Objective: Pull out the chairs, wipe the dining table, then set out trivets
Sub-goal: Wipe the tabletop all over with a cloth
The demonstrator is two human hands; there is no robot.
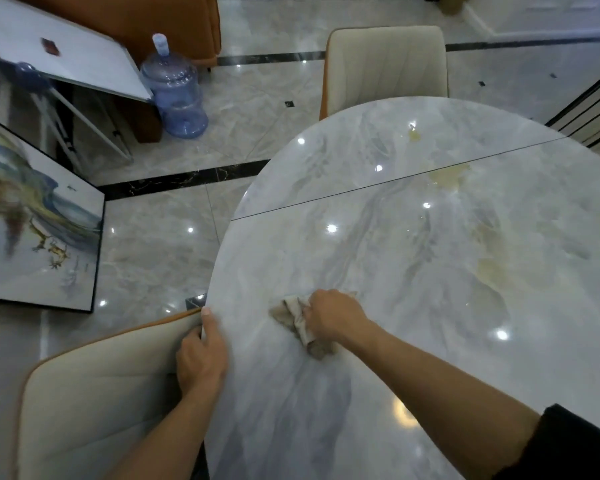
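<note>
A round grey marble dining table (413,237) fills the right of the view, with a seam across it and yellowish smears toward the far right. My right hand (336,315) grips a crumpled beige cloth (298,320) and presses it on the tabletop near the left edge. My left hand (203,355) holds the table's left rim, thumb on top and fingers curled under. A cream chair (94,407) with orange piping stands right against that rim below my left hand. A second cream chair (385,67) stands at the far side, its backrest close to the table edge.
Glossy marble floor surrounds the table. A blue water jug (175,91) stands on the floor at the back left beside a white board on a stand (66,60). A framed painting (35,230) leans at the left. Orange furniture (146,22) sits behind.
</note>
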